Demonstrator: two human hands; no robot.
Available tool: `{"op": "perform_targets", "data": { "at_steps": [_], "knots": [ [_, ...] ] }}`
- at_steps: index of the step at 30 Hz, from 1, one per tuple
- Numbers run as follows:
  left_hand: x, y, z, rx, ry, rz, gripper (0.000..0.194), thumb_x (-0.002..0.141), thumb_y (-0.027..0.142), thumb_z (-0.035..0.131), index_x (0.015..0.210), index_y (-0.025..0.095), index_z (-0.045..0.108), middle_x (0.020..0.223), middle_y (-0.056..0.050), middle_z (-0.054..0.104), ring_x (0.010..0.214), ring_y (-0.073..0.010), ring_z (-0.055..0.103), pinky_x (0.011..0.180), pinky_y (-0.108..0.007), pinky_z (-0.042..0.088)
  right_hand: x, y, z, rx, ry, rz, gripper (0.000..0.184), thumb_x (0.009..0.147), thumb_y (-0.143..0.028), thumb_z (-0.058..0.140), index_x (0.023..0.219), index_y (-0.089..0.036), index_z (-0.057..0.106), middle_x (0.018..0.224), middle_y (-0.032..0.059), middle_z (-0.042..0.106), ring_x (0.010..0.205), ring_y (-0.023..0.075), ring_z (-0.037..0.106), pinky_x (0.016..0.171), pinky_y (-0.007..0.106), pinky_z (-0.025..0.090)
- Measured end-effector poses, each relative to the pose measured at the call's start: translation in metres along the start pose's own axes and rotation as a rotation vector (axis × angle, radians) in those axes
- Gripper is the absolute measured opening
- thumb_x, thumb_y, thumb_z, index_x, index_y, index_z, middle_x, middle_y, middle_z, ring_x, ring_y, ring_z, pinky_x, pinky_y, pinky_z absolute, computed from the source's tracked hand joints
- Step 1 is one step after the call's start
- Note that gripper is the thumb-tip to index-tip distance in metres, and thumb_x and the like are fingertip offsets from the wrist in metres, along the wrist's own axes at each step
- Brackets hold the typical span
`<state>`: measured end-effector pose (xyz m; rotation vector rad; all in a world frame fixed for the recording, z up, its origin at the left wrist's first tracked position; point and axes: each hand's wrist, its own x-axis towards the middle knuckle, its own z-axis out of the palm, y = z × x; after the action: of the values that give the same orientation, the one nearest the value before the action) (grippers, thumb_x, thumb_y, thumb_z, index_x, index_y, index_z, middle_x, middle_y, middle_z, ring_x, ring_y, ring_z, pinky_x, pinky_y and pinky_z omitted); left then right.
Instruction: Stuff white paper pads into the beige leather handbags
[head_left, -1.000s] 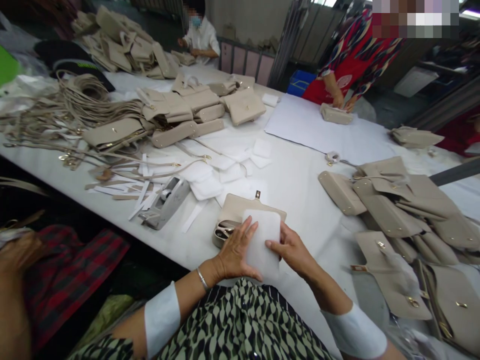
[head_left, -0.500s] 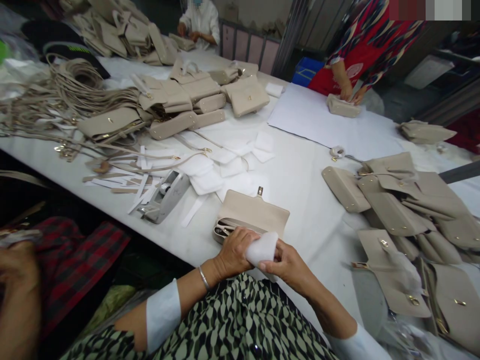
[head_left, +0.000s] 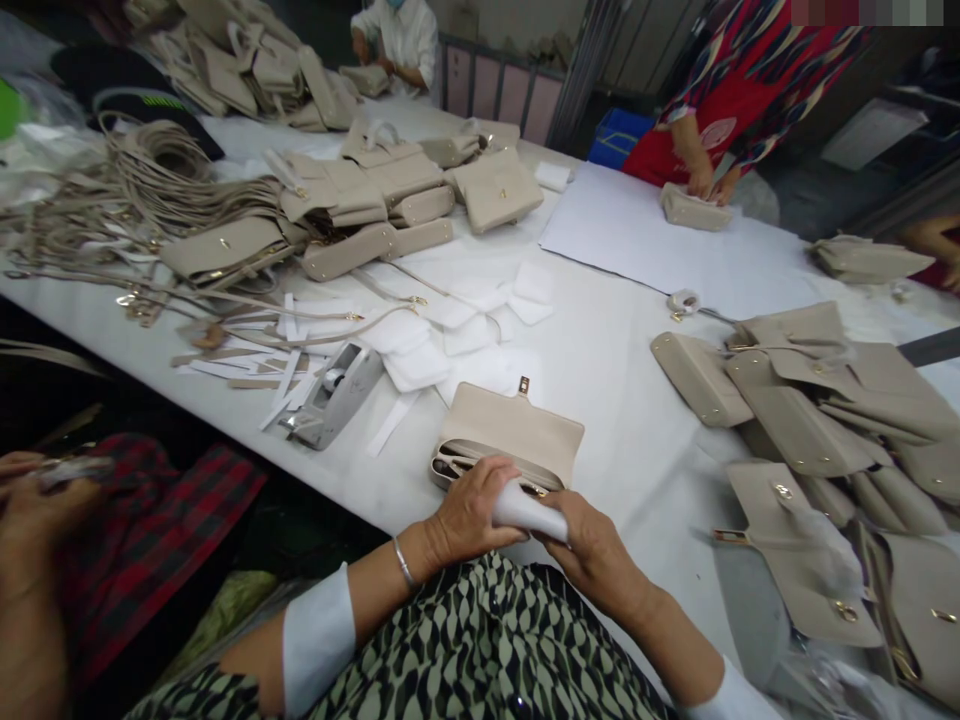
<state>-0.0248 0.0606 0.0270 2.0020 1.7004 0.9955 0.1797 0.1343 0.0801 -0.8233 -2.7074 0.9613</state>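
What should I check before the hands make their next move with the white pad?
1. Left hand on the white pad: ok.
2. Right hand on it too: ok.
3. Pad bent, not flat: ok.
4. Bag open: ok, its flap is laid back.
5. Whole inside of the bag visible: not ok, the left hand covers part.
6. Something under the pad: cannot tell, the hands hide it.

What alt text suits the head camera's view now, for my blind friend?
A person's left hand and right hand hold a curled white sheet before an open beige bag on a white table. More beige bags lie heaped to both sides; across the table, a co-worker handles another bag.
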Motion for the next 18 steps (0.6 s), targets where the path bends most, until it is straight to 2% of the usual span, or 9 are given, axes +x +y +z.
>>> {"op": "perform_targets", "data": {
  "at_steps": [1,3,5,7,9,11,13,15,18],
  "knots": [
    [-0.002,-0.002,-0.007,0.030,0.007,0.000,0.068,0.071,0.053,0.064,0.122,0.013,0.043,0.119,-0.015,0.051,0.109,-0.0276,0.047,0.091,-0.041,0.043,-0.002,0.004,-0.002,0.061,0.036,0.062,0.024,0.086,-0.025,0.050,0.109,-0.020,0.048,0.096,0.0064,0.059,0.087,0.0194,0.056,0.077,0.033,0.047],
    [-0.006,-0.007,-0.020,0.134,-0.027,0.004,0.055,0.078,0.050,0.059,0.118,0.014,0.045,0.112,-0.014,0.054,0.106,-0.0270,0.049,0.093,-0.043,0.040,-0.007,0.013,-0.004,0.171,0.139,0.258,0.024,0.086,-0.034,0.053,0.105,-0.020,0.048,0.087,0.0038,0.059,0.077,0.0181,0.056,0.070,0.031,0.048],
    [-0.007,-0.010,-0.030,0.255,-0.128,0.006,0.036,0.083,0.040,0.056,0.109,0.016,0.050,0.100,-0.010,0.058,0.098,-0.0256,0.051,0.092,-0.045,0.037,-0.011,0.021,-0.005,0.307,0.256,0.464,0.029,0.083,-0.040,0.057,0.102,-0.020,0.047,0.078,0.0009,0.057,0.067,0.0170,0.055,0.062,0.031,0.048],
    [-0.006,-0.009,-0.032,0.346,-0.236,-0.007,0.030,0.082,0.034,0.057,0.106,0.017,0.052,0.096,-0.009,0.058,0.094,-0.0256,0.051,0.088,-0.045,0.037,-0.014,0.026,-0.003,0.482,0.354,0.594,0.034,0.080,-0.044,0.061,0.100,-0.020,0.047,0.074,-0.0009,0.056,0.063,0.0165,0.053,0.058,0.031,0.048],
    [-0.003,-0.006,-0.029,0.397,-0.293,-0.023,0.026,0.080,0.030,0.058,0.102,0.017,0.054,0.096,-0.009,0.057,0.092,-0.0259,0.050,0.084,-0.043,0.038,-0.014,0.029,0.000,0.663,0.432,0.650,0.036,0.075,-0.044,0.066,0.097,-0.020,0.049,0.073,-0.0017,0.056,0.064,0.0162,0.053,0.057,0.030,0.049],
    [-0.001,-0.003,-0.023,0.431,-0.307,-0.043,0.013,0.081,0.025,0.055,0.091,0.017,0.056,0.092,-0.009,0.058,0.093,-0.0261,0.049,0.084,-0.043,0.037,-0.014,0.030,0.002,0.846,0.509,0.692,0.038,0.071,-0.042,0.071,0.096,-0.020,0.052,0.078,-0.0009,0.058,0.068,0.0162,0.054,0.056,0.029,0.050],
    [0.001,-0.002,-0.018,0.461,-0.295,-0.061,0.007,0.081,0.019,0.052,0.085,0.017,0.057,0.090,-0.009,0.059,0.100,-0.0272,0.048,0.088,-0.045,0.035,-0.014,0.032,0.001,1.063,0.583,0.719,0.036,0.070,-0.040,0.071,0.096,-0.020,0.055,0.088,0.0011,0.061,0.071,0.0158,0.055,0.054,0.028,0.049],
    [0.002,-0.004,-0.017,0.476,-0.282,-0.063,0.009,0.081,0.015,0.050,0.085,0.018,0.057,0.097,-0.009,0.061,0.111,-0.0284,0.045,0.094,-0.049,0.031,-0.014,0.036,-0.001,1.281,0.636,0.732,0.033,0.071,-0.038,0.071,0.096,-0.022,0.057,0.094,0.0014,0.061,0.071,0.0144,0.054,0.052,0.026,0.047],
    [0.001,-0.008,-0.019,0.470,-0.310,-0.024,0.012,0.080,0.014,0.051,0.087,0.019,0.058,0.115,-0.009,0.058,0.123,-0.0294,0.037,0.100,-0.052,0.025,-0.013,0.037,-0.004,1.472,0.588,0.712,0.030,0.071,-0.035,0.072,0.094,-0.022,0.058,0.089,0.0001,0.060,0.066,0.0121,0.053,0.049,0.023,0.044]
  ]
}}
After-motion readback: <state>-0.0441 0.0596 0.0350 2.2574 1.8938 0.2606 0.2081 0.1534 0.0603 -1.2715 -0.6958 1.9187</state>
